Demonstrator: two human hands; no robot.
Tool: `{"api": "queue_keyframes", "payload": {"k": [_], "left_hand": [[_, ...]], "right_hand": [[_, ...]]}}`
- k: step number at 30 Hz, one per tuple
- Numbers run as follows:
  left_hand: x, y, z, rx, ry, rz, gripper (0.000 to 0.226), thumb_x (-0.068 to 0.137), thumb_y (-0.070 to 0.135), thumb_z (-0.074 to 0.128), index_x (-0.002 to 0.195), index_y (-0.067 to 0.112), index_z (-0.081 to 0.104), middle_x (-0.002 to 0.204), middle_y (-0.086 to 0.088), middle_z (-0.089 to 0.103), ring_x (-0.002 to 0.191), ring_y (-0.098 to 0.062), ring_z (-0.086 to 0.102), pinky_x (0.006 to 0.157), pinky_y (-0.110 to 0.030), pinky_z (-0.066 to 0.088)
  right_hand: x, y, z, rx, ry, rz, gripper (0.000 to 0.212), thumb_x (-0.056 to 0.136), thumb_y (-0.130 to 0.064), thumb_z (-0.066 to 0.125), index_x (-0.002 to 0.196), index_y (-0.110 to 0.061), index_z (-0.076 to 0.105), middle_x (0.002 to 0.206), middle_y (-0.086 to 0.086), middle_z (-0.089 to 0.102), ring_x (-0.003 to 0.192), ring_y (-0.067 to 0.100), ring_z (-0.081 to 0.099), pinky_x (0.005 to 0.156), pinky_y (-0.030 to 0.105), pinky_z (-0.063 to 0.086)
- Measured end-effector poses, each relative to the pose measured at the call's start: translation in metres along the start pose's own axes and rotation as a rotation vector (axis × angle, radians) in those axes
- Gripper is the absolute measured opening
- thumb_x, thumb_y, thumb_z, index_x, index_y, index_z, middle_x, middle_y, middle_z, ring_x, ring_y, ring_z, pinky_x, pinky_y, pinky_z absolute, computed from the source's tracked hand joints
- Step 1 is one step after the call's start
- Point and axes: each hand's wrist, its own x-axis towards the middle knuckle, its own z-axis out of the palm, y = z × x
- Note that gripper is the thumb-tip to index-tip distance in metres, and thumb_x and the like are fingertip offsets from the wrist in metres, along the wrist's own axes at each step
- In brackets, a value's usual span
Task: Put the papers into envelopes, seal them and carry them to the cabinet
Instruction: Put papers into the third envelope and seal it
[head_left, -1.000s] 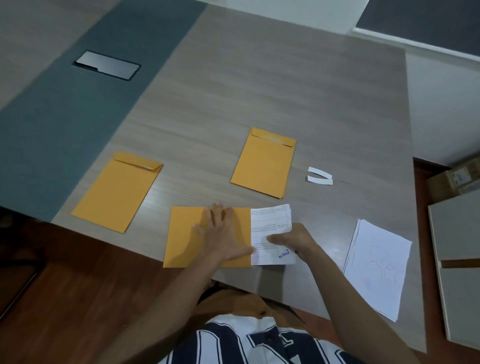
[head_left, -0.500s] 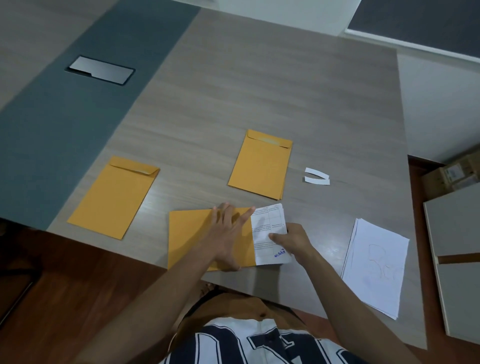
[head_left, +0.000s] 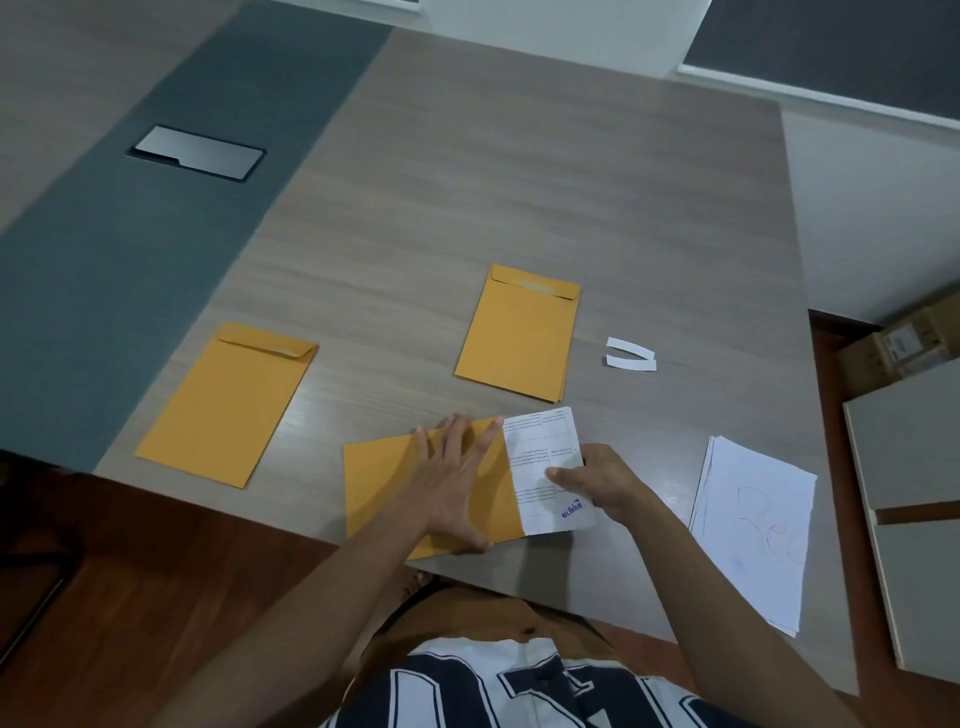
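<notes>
A brown envelope (head_left: 379, 478) lies sideways at the table's near edge. My left hand (head_left: 452, 483) presses flat on it with fingers spread. A printed white paper (head_left: 540, 457) sticks out of the envelope's right end, partly inside. My right hand (head_left: 602, 480) pinches that paper at its right edge. A stack of white papers (head_left: 753, 525) lies to the right. Another brown envelope (head_left: 228, 405) lies to the left, and a small pile of brown envelopes (head_left: 519, 332) sits beyond my hands.
Two white peel-off strips (head_left: 629, 354) lie right of the envelope pile. A metal cable hatch (head_left: 197, 153) is set in the grey band (head_left: 156, 234) at far left. A pale cabinet (head_left: 914, 499) and a cardboard box (head_left: 904, 343) stand right of the table.
The paper has slid further into the envelope, with less white showing. My right hand moved left with it; my left hand stayed pressed on the envelope.
</notes>
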Motion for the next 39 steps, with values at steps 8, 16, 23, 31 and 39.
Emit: {"api": "queue_keyframes", "payload": {"k": [8,16,23,31,39], "left_hand": [[-0.001,0.005,0.0,-0.006,0.0,0.019,0.152,0.049,0.074,0.078,0.147,0.036,-0.032,0.159,-0.018,0.001,0.149,-0.039,-0.005,0.112,-0.072,0.001],[0.001,0.016,-0.008,-0.023,0.05,0.06,0.151,0.052,0.074,0.078,0.146,0.036,-0.034,0.159,-0.018,0.002,0.149,-0.038,-0.003,0.114,-0.071,0.006],[0.002,0.015,-0.01,0.006,0.073,0.043,0.151,0.052,0.077,0.075,0.144,0.035,-0.037,0.16,-0.018,0.001,0.149,-0.038,-0.002,0.115,-0.068,0.01],[0.001,0.019,-0.016,-0.001,0.113,0.092,0.15,0.051,0.075,0.076,0.148,0.035,-0.031,0.158,-0.017,0.006,0.15,-0.037,-0.001,0.114,-0.068,0.011],[0.005,0.021,-0.009,0.017,0.104,0.089,0.15,0.052,0.074,0.077,0.147,0.035,-0.033,0.16,-0.017,0.002,0.15,-0.037,-0.006,0.115,-0.068,0.007]], "right_hand": [[-0.001,-0.006,0.007,-0.142,0.106,-0.003,0.029,0.085,-0.01,0.069,0.114,-0.009,0.069,0.109,0.009,0.072,0.088,0.022,0.07,0.073,0.034,0.059],[-0.006,-0.021,0.021,-0.272,0.11,-0.074,0.032,0.083,-0.022,0.072,0.113,-0.011,0.068,0.106,0.009,0.07,0.085,0.023,0.07,0.068,0.03,0.057],[-0.007,-0.027,0.015,-0.264,0.072,-0.051,0.028,0.085,-0.027,0.07,0.105,-0.008,0.072,0.1,0.007,0.073,0.083,0.022,0.072,0.076,0.041,0.061],[-0.009,-0.037,0.019,-0.273,0.022,0.006,0.017,0.089,-0.017,0.065,0.099,-0.006,0.073,0.094,0.012,0.072,0.079,0.025,0.071,0.071,0.037,0.062],[-0.007,-0.037,0.027,-0.219,-0.096,0.037,0.02,0.091,-0.008,0.059,0.104,-0.008,0.073,0.093,0.01,0.071,0.077,0.022,0.069,0.064,0.027,0.06]]}}
